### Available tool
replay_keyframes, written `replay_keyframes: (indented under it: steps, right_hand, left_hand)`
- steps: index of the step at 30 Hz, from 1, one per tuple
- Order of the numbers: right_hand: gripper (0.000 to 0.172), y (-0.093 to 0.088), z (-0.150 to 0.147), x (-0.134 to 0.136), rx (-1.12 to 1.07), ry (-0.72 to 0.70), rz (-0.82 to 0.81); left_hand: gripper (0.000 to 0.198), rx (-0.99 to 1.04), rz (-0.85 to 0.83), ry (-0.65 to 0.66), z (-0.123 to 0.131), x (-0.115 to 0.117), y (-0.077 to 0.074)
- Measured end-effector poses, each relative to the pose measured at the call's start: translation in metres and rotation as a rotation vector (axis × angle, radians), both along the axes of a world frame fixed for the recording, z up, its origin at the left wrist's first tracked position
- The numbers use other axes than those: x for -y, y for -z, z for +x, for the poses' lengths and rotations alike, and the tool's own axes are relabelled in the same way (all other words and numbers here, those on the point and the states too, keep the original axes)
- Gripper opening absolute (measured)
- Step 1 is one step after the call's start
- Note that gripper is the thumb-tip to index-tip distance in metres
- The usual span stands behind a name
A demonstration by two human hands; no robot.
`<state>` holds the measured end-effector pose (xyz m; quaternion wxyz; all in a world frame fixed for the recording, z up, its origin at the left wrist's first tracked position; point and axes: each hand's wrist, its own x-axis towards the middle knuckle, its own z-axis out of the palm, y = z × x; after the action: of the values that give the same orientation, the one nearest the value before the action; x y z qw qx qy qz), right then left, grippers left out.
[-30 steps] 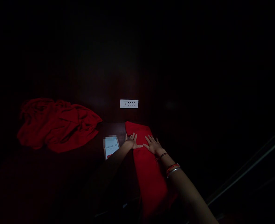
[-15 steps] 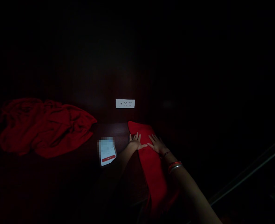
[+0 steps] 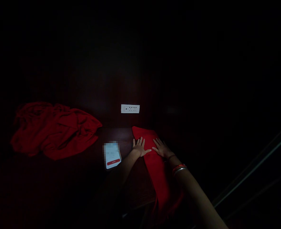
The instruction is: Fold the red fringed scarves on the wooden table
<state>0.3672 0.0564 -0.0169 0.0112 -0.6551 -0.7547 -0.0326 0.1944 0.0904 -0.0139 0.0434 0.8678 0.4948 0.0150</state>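
Note:
A long folded red cloth lies on a dark wooden surface and hangs over its near edge. My left hand rests flat on the cloth's left side, fingers spread and open. My right hand lies flat on the cloth beside it, fingers stretched out. The right wrist wears bangles. The scene is very dark.
A crumpled red cloth is heaped at the left. A lit phone lies just left of my left arm. A white wall socket plate sits on the dark wall behind. A pale rail runs diagonally at the right.
Both hands have stayed flat on the folded cloth. The view has shifted slightly, with the hands sliding a little along the cloth.

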Motion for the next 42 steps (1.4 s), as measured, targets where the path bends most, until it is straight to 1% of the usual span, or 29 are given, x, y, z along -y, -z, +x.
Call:
replay_keyframes:
  steps: [4,7,10,13,15,17,19,21,24,27,32,35,37,42]
  right_hand:
    - [0.063,-0.008,-0.010,0.001,-0.037,0.011,0.045]
    - [0.062,-0.016,-0.027,0.007,-0.069,0.018,0.074]
    - [0.058,-0.020,-0.049,0.024,-0.099,0.026,0.111]
    - [0.051,-0.016,-0.073,0.049,-0.116,-0.023,0.141]
    - [0.047,-0.010,-0.085,0.066,-0.105,-0.079,0.124]
    - [0.043,-0.005,-0.094,0.081,-0.084,-0.084,0.102]
    - [0.040,-0.002,-0.097,0.090,-0.060,-0.055,0.105]
    - [0.037,-0.003,-0.095,0.093,-0.039,-0.031,0.124]
    - [0.036,-0.010,-0.091,0.090,-0.011,0.002,0.149]
    - [0.034,-0.017,-0.091,0.082,0.035,0.019,0.184]
    - [0.030,-0.022,-0.100,0.068,0.111,-0.070,0.217]
    - [0.029,-0.019,-0.104,0.062,0.135,-0.103,0.220]
    - [0.028,-0.015,-0.105,0.059,0.144,-0.113,0.211]
    - [0.026,-0.002,-0.105,0.056,0.152,-0.076,0.198]
  left_hand:
    - [0.084,-0.033,0.029,0.015,-0.030,0.005,-0.014]
    - [0.084,-0.072,0.049,-0.041,-0.059,0.008,-0.027]
    - [0.080,-0.110,0.066,-0.091,-0.084,0.016,-0.035]
    - [0.074,-0.130,0.064,-0.100,-0.103,0.030,-0.034]
    - [0.068,-0.131,0.068,-0.080,-0.112,0.041,-0.031]
    - [0.060,-0.108,0.071,-0.039,-0.117,0.050,-0.026]
    - [0.052,-0.070,0.064,0.007,-0.116,0.057,-0.023]
    - [0.045,-0.036,0.048,0.041,-0.110,0.059,-0.021]
    - [0.039,0.007,0.042,0.053,-0.098,0.052,-0.020]
    - [0.034,0.075,0.024,0.023,-0.086,0.036,-0.018]
    - [0.026,0.242,-0.060,-0.048,-0.070,-0.001,-0.013]
    - [0.022,0.357,-0.144,-0.082,-0.055,-0.022,-0.011]
    - [0.025,0.439,-0.220,-0.111,-0.043,-0.034,-0.009]
    - [0.028,0.671,-0.435,-0.205,-0.012,-0.051,-0.001]
